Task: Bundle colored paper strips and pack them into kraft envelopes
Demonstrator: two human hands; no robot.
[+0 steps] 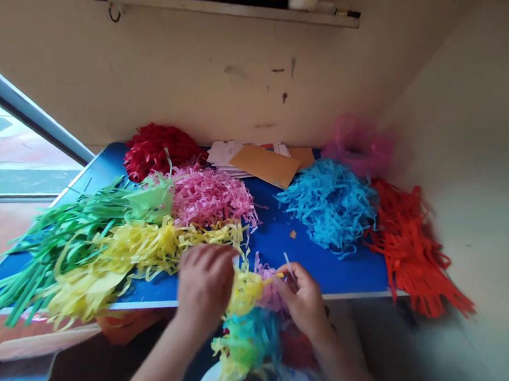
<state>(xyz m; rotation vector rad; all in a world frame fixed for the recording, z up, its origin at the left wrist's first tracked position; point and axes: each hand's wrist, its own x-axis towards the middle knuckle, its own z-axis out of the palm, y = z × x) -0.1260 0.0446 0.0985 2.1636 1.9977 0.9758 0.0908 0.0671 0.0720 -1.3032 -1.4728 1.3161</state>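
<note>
My left hand (pixel 207 284) is slightly blurred, its fingers curled downward in front of the yellow paper fringe (pixel 144 244); what they hold is hidden. My right hand (pixel 304 298) pinches a thin yellow paper strip (pixel 277 276) between thumb and fingers, while a pale strip sticks up beside them. Between and below both hands is a fringe-covered piece (pixel 251 332) with yellow, pink, blue and green bands, close to my lap. Its core shape is covered by the fringe. Yellow fringe runs from the pile on the table to this piece's top.
On the blue table (pixel 264 236) lie fringe heaps: green (pixel 77 221), dark red (pixel 160 151), pink (pixel 214 197), light blue (pixel 330 206) and red (pixel 414 244), which overhangs the right edge. Envelopes (pixel 267 163) lie at the back, near a blurred pink translucent object (pixel 359 145). A shelf (pixel 230 8) juts from the wall.
</note>
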